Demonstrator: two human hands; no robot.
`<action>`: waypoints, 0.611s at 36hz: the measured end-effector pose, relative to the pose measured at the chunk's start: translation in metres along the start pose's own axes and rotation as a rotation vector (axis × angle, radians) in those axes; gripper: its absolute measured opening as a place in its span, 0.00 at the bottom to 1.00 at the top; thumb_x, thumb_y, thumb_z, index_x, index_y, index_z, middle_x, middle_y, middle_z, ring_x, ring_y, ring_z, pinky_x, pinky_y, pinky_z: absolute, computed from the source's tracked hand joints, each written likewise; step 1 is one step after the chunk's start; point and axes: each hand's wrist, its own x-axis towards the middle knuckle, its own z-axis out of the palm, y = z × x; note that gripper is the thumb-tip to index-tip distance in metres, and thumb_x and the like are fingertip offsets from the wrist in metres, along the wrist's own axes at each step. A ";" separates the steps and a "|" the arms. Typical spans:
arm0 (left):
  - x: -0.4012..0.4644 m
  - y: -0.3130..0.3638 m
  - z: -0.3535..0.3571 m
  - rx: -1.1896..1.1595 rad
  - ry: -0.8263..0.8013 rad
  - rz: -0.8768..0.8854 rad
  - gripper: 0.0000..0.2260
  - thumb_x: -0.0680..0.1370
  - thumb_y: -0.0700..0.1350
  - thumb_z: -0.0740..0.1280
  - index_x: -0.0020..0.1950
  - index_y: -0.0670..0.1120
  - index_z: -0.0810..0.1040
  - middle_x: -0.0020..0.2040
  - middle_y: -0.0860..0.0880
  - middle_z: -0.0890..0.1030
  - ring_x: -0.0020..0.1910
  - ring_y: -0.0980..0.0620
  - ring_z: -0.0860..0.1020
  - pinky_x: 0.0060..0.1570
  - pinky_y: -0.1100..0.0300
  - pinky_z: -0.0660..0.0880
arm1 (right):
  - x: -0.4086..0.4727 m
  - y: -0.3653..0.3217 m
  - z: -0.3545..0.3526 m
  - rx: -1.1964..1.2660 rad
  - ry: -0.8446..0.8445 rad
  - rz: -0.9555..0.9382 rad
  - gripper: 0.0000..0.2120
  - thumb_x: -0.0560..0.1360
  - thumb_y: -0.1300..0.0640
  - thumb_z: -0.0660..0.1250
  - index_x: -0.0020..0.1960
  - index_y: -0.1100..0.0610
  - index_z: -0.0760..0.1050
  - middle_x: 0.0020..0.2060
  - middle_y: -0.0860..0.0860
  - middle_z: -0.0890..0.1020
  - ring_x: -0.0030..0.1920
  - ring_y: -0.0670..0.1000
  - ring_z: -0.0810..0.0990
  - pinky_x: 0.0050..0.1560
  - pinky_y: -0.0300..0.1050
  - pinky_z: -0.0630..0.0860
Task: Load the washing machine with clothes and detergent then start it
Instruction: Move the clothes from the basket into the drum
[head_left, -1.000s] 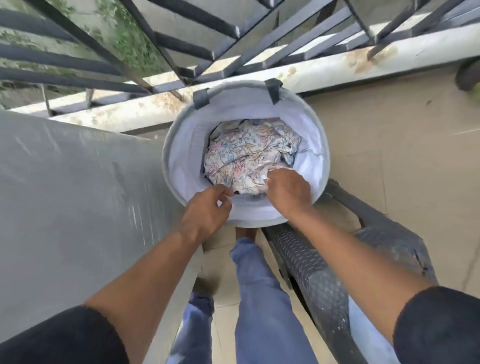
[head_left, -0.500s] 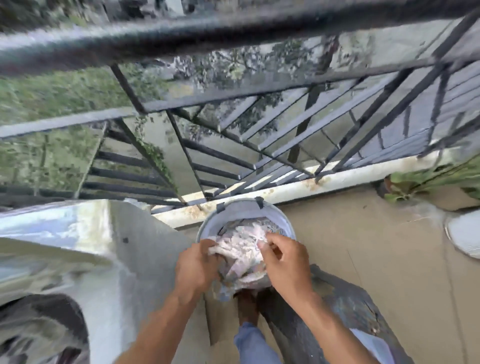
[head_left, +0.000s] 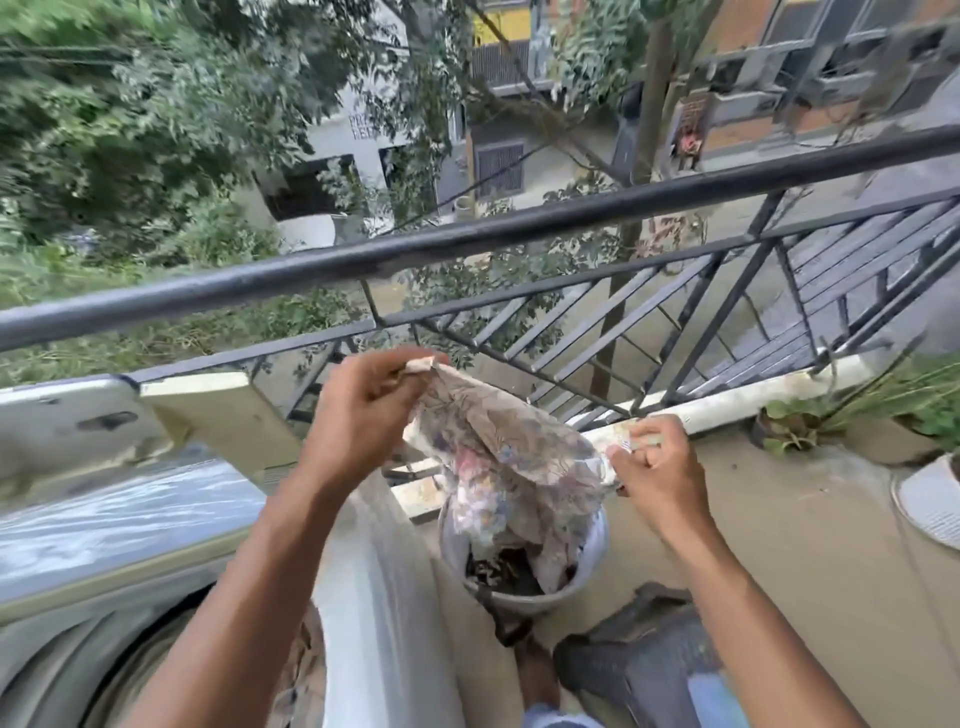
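The left hand (head_left: 371, 400) pinches one top edge of a floral patterned cloth (head_left: 506, 457), fingers curled round it. The right hand (head_left: 657, 465) grips the opposite edge, lower and to the right. The cloth hangs stretched between both hands, its lower end trailing into a round grey laundry basket (head_left: 524, 587) on the balcony floor (head_left: 779, 545). The washing machine (head_left: 104, 571) sits at the left, its round drum opening showing below the left forearm. A black metal railing (head_left: 519, 234) runs behind, with trees beyond.
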 end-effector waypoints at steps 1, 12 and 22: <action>-0.002 0.014 -0.006 -0.071 -0.004 0.015 0.10 0.83 0.42 0.69 0.57 0.56 0.87 0.48 0.52 0.88 0.47 0.41 0.85 0.48 0.42 0.84 | -0.002 -0.001 0.000 0.015 -0.043 -0.012 0.13 0.77 0.58 0.73 0.53 0.47 0.71 0.30 0.52 0.78 0.28 0.53 0.74 0.32 0.45 0.72; -0.025 0.117 -0.034 -0.461 -0.105 0.200 0.09 0.83 0.38 0.66 0.58 0.44 0.84 0.49 0.45 0.87 0.49 0.48 0.83 0.54 0.51 0.83 | -0.026 -0.036 0.036 -0.062 -0.536 -0.177 0.35 0.70 0.64 0.73 0.70 0.38 0.71 0.42 0.44 0.83 0.41 0.42 0.81 0.45 0.40 0.76; -0.044 0.086 -0.040 -0.263 0.090 0.140 0.09 0.84 0.39 0.65 0.58 0.47 0.84 0.46 0.50 0.88 0.48 0.53 0.86 0.52 0.53 0.85 | -0.014 -0.067 0.019 -0.252 -0.226 -0.288 0.12 0.76 0.68 0.64 0.44 0.56 0.84 0.33 0.52 0.82 0.32 0.52 0.77 0.31 0.44 0.68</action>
